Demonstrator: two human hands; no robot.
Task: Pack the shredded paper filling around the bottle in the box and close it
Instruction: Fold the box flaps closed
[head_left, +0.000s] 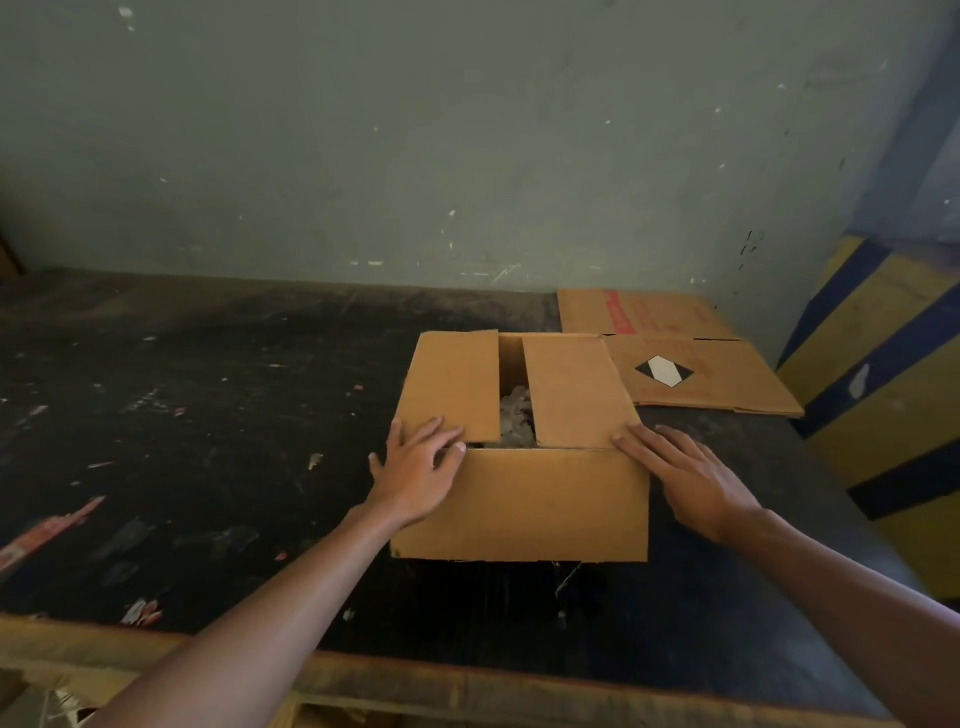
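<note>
Two bare forearms reach forward from the bottom of the view, angled toward each other. The left hand (415, 475) lies palm down, fingers spread and slightly curled, fingertips pressing flat on a surface, thumb tucked toward the right. The right hand (691, 475) also lies palm down, fingers extended together and pointing up-left, wrist straight. Neither hand grasps anything; both rest flat, well apart.

A dark, scuffed table (208, 415) carries a cardboard box (519, 499) near its right side, and a flattened cardboard carton (717, 374) lies behind it, against the wall.
</note>
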